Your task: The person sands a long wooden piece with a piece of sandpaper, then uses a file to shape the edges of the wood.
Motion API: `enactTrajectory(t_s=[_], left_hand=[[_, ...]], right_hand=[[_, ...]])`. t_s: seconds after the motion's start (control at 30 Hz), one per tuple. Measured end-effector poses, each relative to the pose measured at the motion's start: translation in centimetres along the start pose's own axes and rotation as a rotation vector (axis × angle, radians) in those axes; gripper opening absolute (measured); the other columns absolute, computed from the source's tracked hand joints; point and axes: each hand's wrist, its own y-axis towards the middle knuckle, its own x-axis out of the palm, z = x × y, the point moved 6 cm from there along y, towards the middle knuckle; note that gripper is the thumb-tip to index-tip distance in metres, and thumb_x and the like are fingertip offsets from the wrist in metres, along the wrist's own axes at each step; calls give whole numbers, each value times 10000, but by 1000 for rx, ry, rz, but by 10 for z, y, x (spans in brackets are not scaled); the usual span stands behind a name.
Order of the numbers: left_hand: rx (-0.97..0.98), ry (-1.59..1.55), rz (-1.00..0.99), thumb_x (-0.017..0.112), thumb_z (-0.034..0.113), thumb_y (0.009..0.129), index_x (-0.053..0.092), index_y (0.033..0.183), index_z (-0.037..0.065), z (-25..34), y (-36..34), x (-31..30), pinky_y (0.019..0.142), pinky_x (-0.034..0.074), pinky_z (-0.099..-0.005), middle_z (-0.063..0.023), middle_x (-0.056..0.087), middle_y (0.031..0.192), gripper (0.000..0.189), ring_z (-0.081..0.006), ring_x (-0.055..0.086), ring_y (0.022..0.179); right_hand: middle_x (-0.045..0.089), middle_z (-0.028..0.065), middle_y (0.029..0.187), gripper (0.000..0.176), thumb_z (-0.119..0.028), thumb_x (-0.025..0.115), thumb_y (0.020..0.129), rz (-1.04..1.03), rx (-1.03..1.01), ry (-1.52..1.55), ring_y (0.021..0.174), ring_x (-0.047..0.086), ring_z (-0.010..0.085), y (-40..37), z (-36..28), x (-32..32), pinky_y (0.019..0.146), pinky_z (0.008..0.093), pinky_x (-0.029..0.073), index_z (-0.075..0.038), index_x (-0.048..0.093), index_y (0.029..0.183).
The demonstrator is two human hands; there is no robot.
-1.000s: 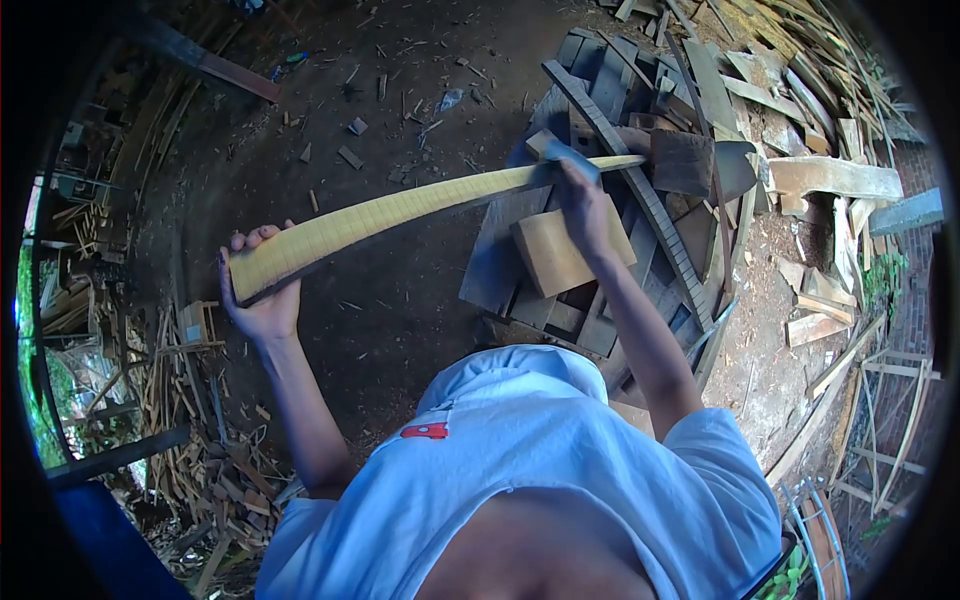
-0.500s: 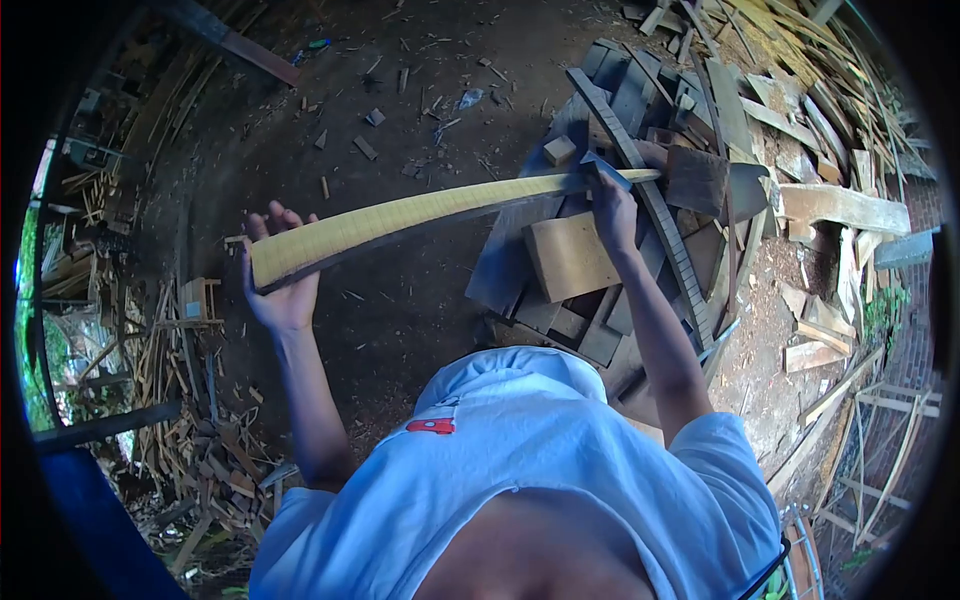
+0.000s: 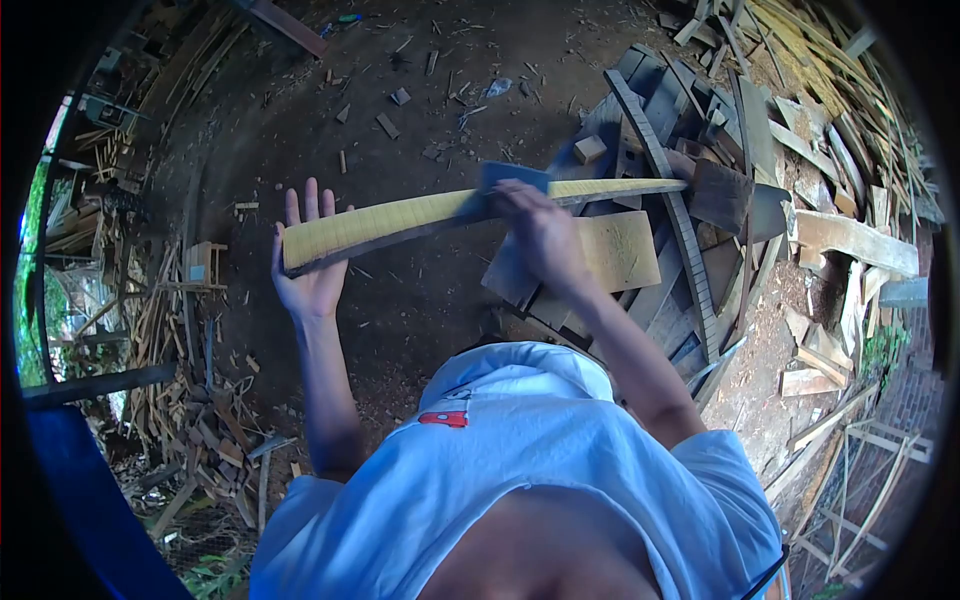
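A long curved strip of pale yellow wood (image 3: 400, 216), wide at its left end and tapering to the right, lies across the view. Under the wide end is my left hand (image 3: 314, 285), palm up. Its fingers stretch out behind the wood, which it holds by bearing it on the palm. My right hand (image 3: 545, 235) presses a blue-grey sheet that looks like sandpaper (image 3: 518, 177) onto the top face of the strip, near its middle. The strip's thin right end rests on a dark curved slatted piece (image 3: 668, 190).
Beneath the strip's right half are a square wooden block (image 3: 625, 250) and a pile of dark boards (image 3: 600, 120). Wood scraps (image 3: 387, 125) litter the dirt floor. Stacked sticks (image 3: 165, 350) stand at the left, and rough timber (image 3: 850, 235) lies at the right.
My right hand has slid the sheet leftward along the strip, from near the thin end to about the middle. My left hand stays under the wide end, and the view has shifted slightly.
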Motion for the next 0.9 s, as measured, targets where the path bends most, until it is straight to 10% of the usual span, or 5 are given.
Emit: enactTrajectory(t_s=[0.17,0.37,0.53,0.7,0.9], left_hand=[[-28,-173,-90,493,268,941,450,1329,127,-2,-7,-13,1131,173,-522,-93,538,1256,415,-253,400,1263],[-36,-181,2,496,229,931,537,880,99,-3,1,-19,1073,250,-475,-15,440,787,145,-184,454,925],[-82,-196,-139,509,195,913,418,742,125,-5,-3,-4,1104,208,-457,-24,403,786,206,-193,448,924],[-184,66,-97,537,416,905,504,1056,27,-4,-19,3,1130,189,-516,-146,482,1139,419,-285,418,1199],[-580,359,173,462,618,874,394,1301,-82,7,-38,-36,820,575,-439,-305,508,1216,823,-462,596,997]], right_hand=[[652,171,1046,211,-51,529,842,90,485,-178,964,635,315,-28,119,-44,844,374,513,3,650,1006],[602,145,1195,366,-14,563,769,0,-100,-54,1158,549,279,6,-63,36,985,358,450,-9,600,1132],[604,127,1196,377,2,552,758,-29,37,-93,1133,570,255,-14,-6,-6,962,341,468,-22,610,1129],[649,208,1030,240,-43,541,804,175,432,-232,957,637,333,-49,129,-54,843,393,515,4,643,1016],[566,149,1256,413,-47,542,790,-73,-164,-56,1182,535,272,-12,-62,52,1036,348,416,-24,563,1202]])
